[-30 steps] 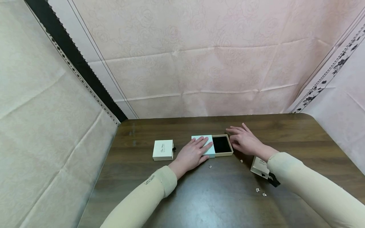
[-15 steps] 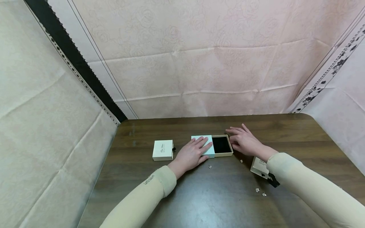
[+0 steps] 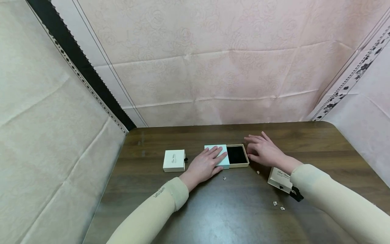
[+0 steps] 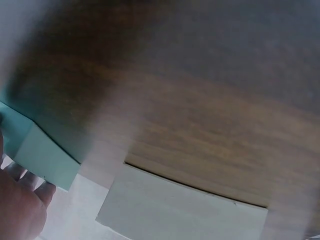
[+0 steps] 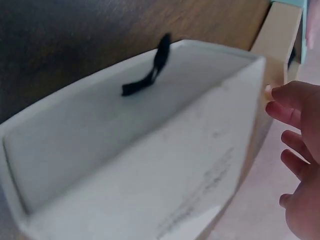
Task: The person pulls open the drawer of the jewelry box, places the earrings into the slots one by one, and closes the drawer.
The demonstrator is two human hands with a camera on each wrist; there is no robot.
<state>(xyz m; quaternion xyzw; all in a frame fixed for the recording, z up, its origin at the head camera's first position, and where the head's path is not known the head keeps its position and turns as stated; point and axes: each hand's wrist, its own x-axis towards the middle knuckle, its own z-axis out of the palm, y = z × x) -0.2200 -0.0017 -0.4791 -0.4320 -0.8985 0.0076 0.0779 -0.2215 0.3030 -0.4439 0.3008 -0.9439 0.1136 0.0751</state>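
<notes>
Drawer-style gift box [image 3: 224, 163] in pale blue lies near the middle of the wood-grain tabletop [image 3: 195, 210], its cream tray [image 3: 239, 165] pulled part-way out to the person's right, showing a black lining [image 3: 236, 155]. The left hand [image 3: 204, 166] rests flat across the blue sleeve, fingers extended and spread, pressing on the top without clasping it. Just beside the tray's far right end is the right hand [image 3: 263, 152], forefinger bent in and thumb close to it; a tiny pale spot shows at the fingertips in the right wrist view, but whether that is a nail or a pinched piece, I cannot tell. A cream box [image 3: 174, 161] with grey script and a black ribbon tab [image 3: 186, 159] sits left of the blue one, apart from it. Another cream printed box [image 3: 278, 179] lies at an angle partly beneath the right sleeve cuff [image 3: 306, 176], its black ribbon [image 3: 296, 194] facing the person. Four small shiny trinkets [image 3: 224, 178] lie loose: one before the blue box, one near the tray's corner, two close together nearer the person. Pale patterned cloth [image 3: 213, 74] hangs behind.
</notes>
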